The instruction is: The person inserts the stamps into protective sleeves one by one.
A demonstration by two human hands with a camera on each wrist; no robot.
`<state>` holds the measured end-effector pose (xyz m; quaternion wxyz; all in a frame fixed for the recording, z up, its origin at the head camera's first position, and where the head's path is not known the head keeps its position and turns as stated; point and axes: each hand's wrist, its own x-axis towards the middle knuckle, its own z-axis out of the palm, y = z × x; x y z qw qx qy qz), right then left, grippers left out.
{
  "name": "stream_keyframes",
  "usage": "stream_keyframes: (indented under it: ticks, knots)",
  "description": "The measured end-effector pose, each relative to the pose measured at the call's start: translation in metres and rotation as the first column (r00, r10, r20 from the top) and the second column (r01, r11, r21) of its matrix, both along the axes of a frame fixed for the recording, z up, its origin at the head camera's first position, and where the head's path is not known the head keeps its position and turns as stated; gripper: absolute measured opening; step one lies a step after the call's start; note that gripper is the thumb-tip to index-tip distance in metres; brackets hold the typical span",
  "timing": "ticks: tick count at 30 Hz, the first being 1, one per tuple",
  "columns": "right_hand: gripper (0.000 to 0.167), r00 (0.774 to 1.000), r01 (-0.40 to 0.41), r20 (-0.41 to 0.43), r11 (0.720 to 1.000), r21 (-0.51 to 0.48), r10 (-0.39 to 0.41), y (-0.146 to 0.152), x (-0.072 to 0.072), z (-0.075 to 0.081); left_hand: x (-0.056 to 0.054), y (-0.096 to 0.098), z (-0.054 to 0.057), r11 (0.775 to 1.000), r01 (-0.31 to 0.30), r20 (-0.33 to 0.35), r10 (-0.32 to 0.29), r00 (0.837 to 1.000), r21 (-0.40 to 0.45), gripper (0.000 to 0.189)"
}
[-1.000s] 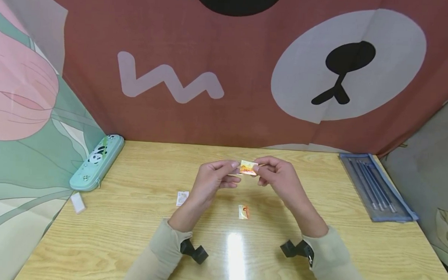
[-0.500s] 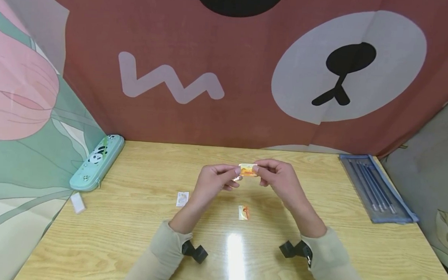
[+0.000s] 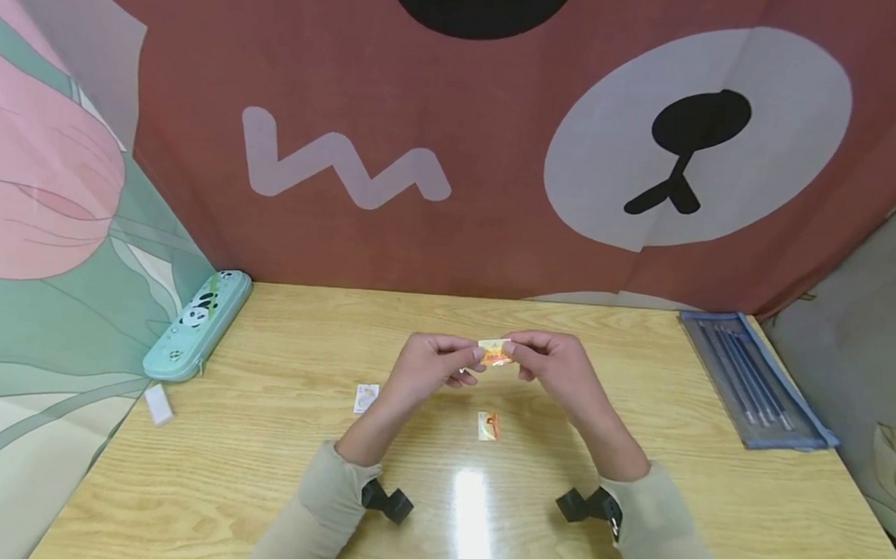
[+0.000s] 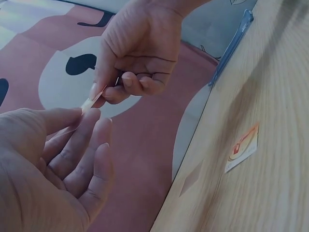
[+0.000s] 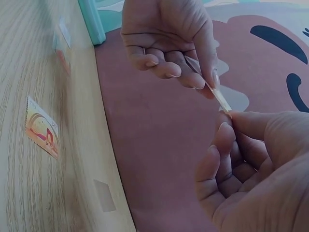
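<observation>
Sitting at the left of the table (image 3: 207,469), a mint panda case (image 3: 198,325) precedes a pale stamp (image 3: 365,398). My left grip (image 3: 427,366) pinches one edge of the yellow-orange stamp (image 3: 495,353), raised above an orange-and-white stamp (image 3: 488,425) lying flat nearer me; my right grip (image 3: 557,363) pinches the opposite edge, well left of a blue pouch (image 3: 755,380).

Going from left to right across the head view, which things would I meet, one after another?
Mint-green oblong panda case, small pale paper rectangle, left hand, small yellow-orange paper rectangle pinched by both hands, right hand, flat blue translucent pouch.
</observation>
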<state>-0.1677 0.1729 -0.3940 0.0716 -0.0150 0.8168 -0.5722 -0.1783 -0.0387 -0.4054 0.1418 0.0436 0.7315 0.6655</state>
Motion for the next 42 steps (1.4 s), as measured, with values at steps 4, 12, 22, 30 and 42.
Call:
stream_keyframes:
  ticks: [4, 12, 22, 30, 42]
  knots:
    - [0.028, 1.000, -0.017, -0.003, 1.000, 0.000, 0.017, 0.000, 0.000, -0.001, -0.001, -0.002, -0.001, 1.000, 0.024, -0.007, -0.024, 1.000, -0.017, 0.022]
    - [0.028, 0.995, -0.095, 0.013, 0.995, 0.001, 0.095, 0.001, 0.002, -0.003, -0.003, -0.009, -0.002, 0.991, 0.116, -0.020, -0.118, 0.993, -0.067, 0.025]
    - [0.031, 0.986, -0.163, 0.015, 0.981, -0.105, 0.166, 0.002, 0.002, -0.003, -0.005, -0.013, -0.002, 0.990, 0.126, -0.002, -0.127, 0.992, -0.061, 0.025]
    - [0.033, 0.986, -0.152, 0.054, 0.981, -0.118, 0.159, 0.001, 0.003, -0.003, -0.005, -0.014, -0.001, 0.989, 0.130, -0.002, -0.131, 0.991, -0.064, 0.026]
    - [0.032, 0.987, -0.141, 0.055, 0.984, -0.110, 0.148, -0.003, 0.003, -0.005, -0.004, -0.012, -0.001, 0.984, 0.159, -0.037, -0.162, 0.986, -0.074, 0.026]
